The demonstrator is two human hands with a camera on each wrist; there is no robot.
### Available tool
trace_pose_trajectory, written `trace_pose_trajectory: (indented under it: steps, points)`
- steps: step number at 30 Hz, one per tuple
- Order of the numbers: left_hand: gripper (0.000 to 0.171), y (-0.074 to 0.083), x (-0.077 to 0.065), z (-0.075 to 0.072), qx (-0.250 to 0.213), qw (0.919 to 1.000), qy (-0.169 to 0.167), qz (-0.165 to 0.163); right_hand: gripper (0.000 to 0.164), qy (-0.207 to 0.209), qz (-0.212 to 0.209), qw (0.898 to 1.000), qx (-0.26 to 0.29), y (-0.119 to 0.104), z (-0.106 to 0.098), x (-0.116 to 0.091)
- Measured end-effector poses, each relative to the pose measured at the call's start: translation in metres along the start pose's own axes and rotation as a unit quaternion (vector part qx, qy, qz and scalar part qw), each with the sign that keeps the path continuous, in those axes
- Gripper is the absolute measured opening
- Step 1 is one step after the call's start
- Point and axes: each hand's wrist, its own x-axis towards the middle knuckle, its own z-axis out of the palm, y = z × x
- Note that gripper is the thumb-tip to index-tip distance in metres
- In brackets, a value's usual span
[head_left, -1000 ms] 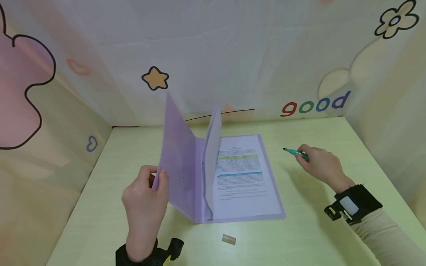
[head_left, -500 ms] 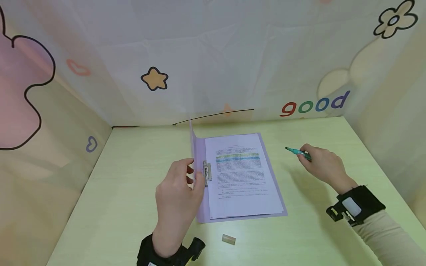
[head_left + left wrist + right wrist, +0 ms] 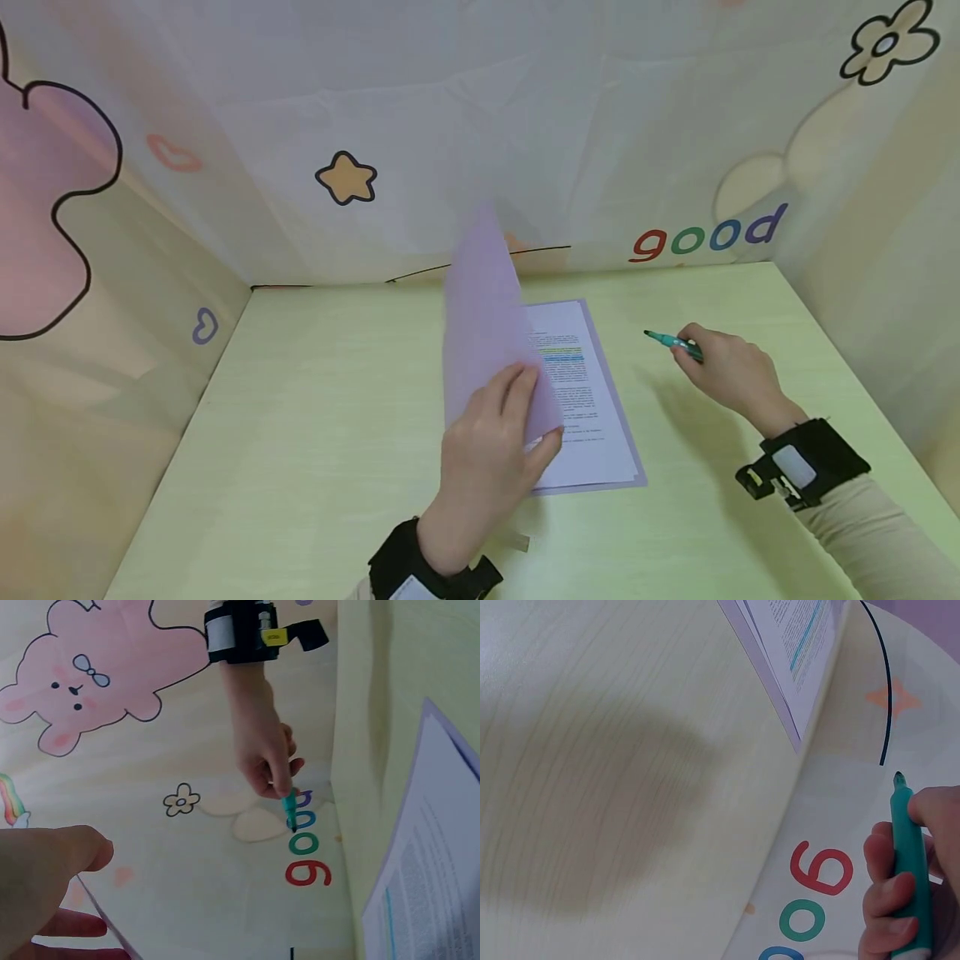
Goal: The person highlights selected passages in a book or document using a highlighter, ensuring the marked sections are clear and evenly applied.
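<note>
A purple folder cover [image 3: 487, 325] stands partly raised, leaning right over the printed pages [image 3: 577, 454] inside. My left hand [image 3: 491, 467] holds the cover near its free edge, with the thumb on the side toward the pages. Yellow-green and blue highlighted lines show on the top page. Away to the right, my right hand [image 3: 731, 375] grips a teal highlighter [image 3: 678, 343] above the table. The highlighter's dark tip is uncapped and points left; the right wrist view shows fingers curled round the highlighter's barrel [image 3: 911, 877]. The folder's metal clip is hidden behind the cover.
A small greyish cap-like piece [image 3: 519, 542] lies on the pale wooden table [image 3: 300, 442], partly covered by my left wrist. Behind the table hangs a printed cloth backdrop [image 3: 450, 108] with a star, a flower and the word "good". Cloth sides flank the table.
The inner pages have come down flat on the right. My left hand has moved right, swinging the purple cover up and over toward them. The right hand with the highlighter has hardly moved.
</note>
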Motion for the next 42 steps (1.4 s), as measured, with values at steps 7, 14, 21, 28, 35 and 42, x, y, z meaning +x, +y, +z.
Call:
trace_pose_trajectory:
  steps: [7, 14, 21, 28, 35, 42]
  points:
    - [0.066, 0.003, -0.012, 0.024, 0.006, 0.9965, -0.057, 0.062, 0.018, -0.01, 0.008, 1.0, 0.002, 0.002, -0.002, -0.001]
    - [0.052, -0.007, -0.026, 0.042, -0.025, 0.9916, -0.113, 0.056, 0.018, 0.0, 0.011, 1.0, -0.002, 0.005, -0.005, -0.002]
    - [0.04, -0.027, -0.044, 0.06, -0.001, 0.9787, -0.204, 0.021, 0.017, 0.001, 0.015, 1.0, -0.004, 0.007, -0.006, -0.003]
    - [0.039, -0.043, -0.051, 0.068, 0.012, 0.9776, -0.21, 0.012, 0.018, -0.006, 0.018, 1.0, -0.004, 0.007, -0.006, -0.003]
    - [0.041, -0.049, -0.055, 0.071, 0.021, 0.9746, -0.221, 0.031, 0.019, -0.011, 0.015, 1.0, 0.002, 0.007, -0.005, -0.003]
    - [0.048, -0.048, -0.057, 0.072, 0.034, 0.9522, -0.302, 0.034, 0.018, -0.015, 0.014, 1.0, 0.002, 0.005, -0.004, -0.003]
